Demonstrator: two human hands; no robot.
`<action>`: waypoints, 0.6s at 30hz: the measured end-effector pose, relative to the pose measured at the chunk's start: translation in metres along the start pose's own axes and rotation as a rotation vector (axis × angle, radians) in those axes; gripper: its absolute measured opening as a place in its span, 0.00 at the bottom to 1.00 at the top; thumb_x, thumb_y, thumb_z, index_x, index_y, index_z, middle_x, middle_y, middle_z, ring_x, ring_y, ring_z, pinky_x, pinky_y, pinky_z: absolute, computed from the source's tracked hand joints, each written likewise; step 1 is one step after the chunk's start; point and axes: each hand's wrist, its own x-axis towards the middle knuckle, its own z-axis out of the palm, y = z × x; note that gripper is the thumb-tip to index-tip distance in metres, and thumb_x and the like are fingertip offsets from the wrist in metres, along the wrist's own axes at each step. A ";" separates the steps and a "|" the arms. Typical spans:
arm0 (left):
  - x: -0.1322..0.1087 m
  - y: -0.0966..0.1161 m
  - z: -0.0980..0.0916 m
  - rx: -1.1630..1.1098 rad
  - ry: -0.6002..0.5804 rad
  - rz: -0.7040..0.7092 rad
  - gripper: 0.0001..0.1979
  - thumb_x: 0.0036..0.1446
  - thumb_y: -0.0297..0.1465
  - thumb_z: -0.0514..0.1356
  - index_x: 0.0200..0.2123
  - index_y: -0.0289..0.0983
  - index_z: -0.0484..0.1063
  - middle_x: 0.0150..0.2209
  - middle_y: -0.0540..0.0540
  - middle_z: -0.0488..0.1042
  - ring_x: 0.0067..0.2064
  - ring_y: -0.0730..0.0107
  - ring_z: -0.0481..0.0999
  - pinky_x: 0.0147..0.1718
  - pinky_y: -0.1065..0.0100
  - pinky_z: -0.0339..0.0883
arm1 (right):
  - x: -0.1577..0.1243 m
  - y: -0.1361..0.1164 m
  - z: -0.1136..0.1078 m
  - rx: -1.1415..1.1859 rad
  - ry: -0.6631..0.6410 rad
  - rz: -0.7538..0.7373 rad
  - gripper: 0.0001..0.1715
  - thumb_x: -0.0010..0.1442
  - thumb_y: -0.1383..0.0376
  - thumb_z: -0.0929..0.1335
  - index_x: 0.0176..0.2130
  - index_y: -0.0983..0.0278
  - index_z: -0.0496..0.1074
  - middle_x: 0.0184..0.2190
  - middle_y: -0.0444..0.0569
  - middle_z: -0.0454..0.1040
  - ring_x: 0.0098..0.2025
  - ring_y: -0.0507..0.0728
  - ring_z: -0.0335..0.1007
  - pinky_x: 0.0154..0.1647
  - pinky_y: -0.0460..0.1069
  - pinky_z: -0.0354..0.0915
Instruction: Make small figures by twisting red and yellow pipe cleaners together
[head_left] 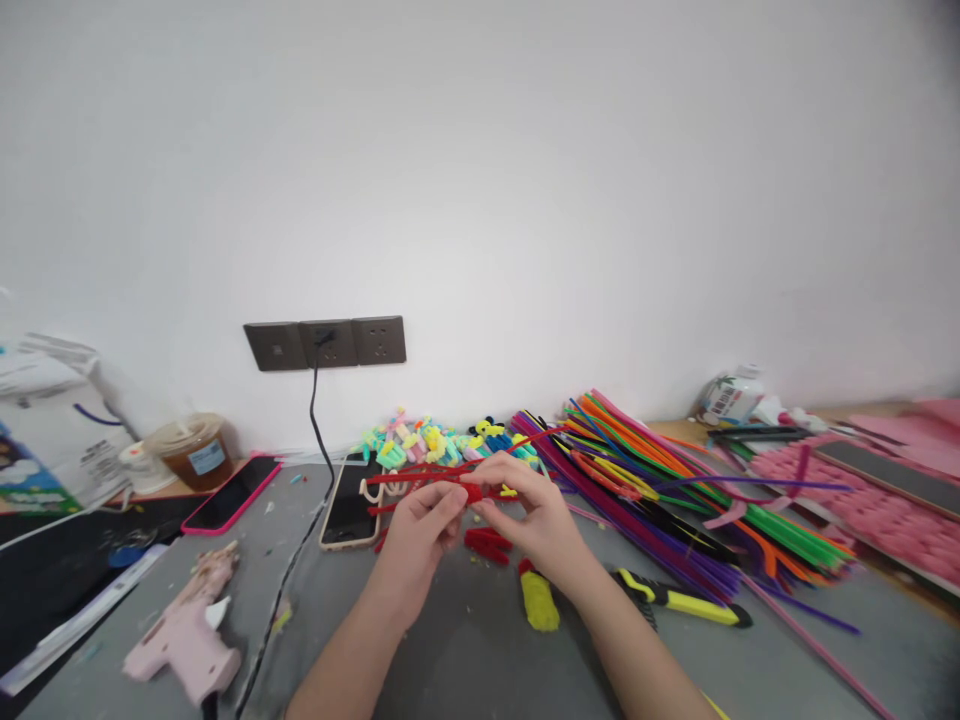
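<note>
Red pipe cleaners (475, 492) are pinched between my two hands above the grey mat, their long ends sticking out to both sides. My left hand (429, 525) grips them from the left with thumb and forefinger. From the right, my right hand (525, 505) closes thumb and fingers on the same red bundle. A folded red piece (489, 545) lies on the mat just below the hands. Close to my right wrist rests a fuzzy yellow piece with a red end (539, 598).
A pink glue gun (184, 630), a pink-cased phone (232, 494) and a drink cup (196, 452) stand left. Behind the hands lie a phone (351, 505) and small pastel figures (420, 445). Right are a colourful pipe cleaner pile (645, 500) and yellow-black pliers (686, 600).
</note>
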 end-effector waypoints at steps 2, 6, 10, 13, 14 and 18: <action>0.000 0.000 0.000 -0.014 -0.007 -0.012 0.19 0.41 0.42 0.72 0.24 0.34 0.72 0.17 0.56 0.59 0.22 0.80 0.55 0.21 0.75 0.49 | 0.000 0.001 -0.001 0.009 -0.021 0.014 0.10 0.59 0.68 0.69 0.42 0.60 0.77 0.36 0.50 0.76 0.40 0.57 0.73 0.41 0.52 0.69; 0.001 0.000 0.001 -0.027 0.001 -0.029 0.18 0.41 0.41 0.73 0.25 0.34 0.72 0.18 0.56 0.60 0.22 0.80 0.55 0.21 0.76 0.49 | -0.003 0.006 0.000 0.020 -0.028 0.088 0.14 0.59 0.65 0.70 0.47 0.59 0.75 0.38 0.50 0.76 0.41 0.57 0.73 0.40 0.52 0.71; 0.001 0.000 0.000 -0.021 0.003 -0.060 0.18 0.39 0.41 0.73 0.26 0.34 0.74 0.18 0.56 0.61 0.22 0.81 0.56 0.22 0.76 0.51 | -0.006 0.010 0.003 0.038 0.006 0.184 0.16 0.56 0.64 0.71 0.46 0.61 0.74 0.37 0.50 0.76 0.38 0.56 0.73 0.36 0.49 0.71; 0.001 -0.001 0.000 -0.021 0.011 -0.083 0.18 0.39 0.41 0.74 0.27 0.34 0.76 0.19 0.55 0.64 0.23 0.80 0.59 0.22 0.76 0.53 | -0.005 0.011 0.004 0.052 0.025 0.185 0.13 0.56 0.65 0.71 0.43 0.62 0.73 0.36 0.49 0.75 0.36 0.55 0.73 0.36 0.49 0.71; 0.001 -0.001 0.000 -0.027 0.025 -0.092 0.19 0.38 0.42 0.74 0.28 0.34 0.76 0.20 0.54 0.65 0.23 0.80 0.61 0.22 0.76 0.54 | -0.005 0.011 0.004 0.066 0.030 0.184 0.13 0.56 0.66 0.71 0.43 0.62 0.73 0.35 0.49 0.75 0.35 0.55 0.73 0.36 0.49 0.71; 0.003 0.000 0.001 -0.035 0.111 -0.096 0.22 0.35 0.44 0.73 0.29 0.33 0.78 0.24 0.51 0.69 0.24 0.79 0.64 0.21 0.76 0.54 | -0.003 0.015 0.000 0.109 0.031 0.211 0.16 0.57 0.65 0.70 0.46 0.62 0.70 0.34 0.48 0.75 0.36 0.55 0.73 0.38 0.50 0.71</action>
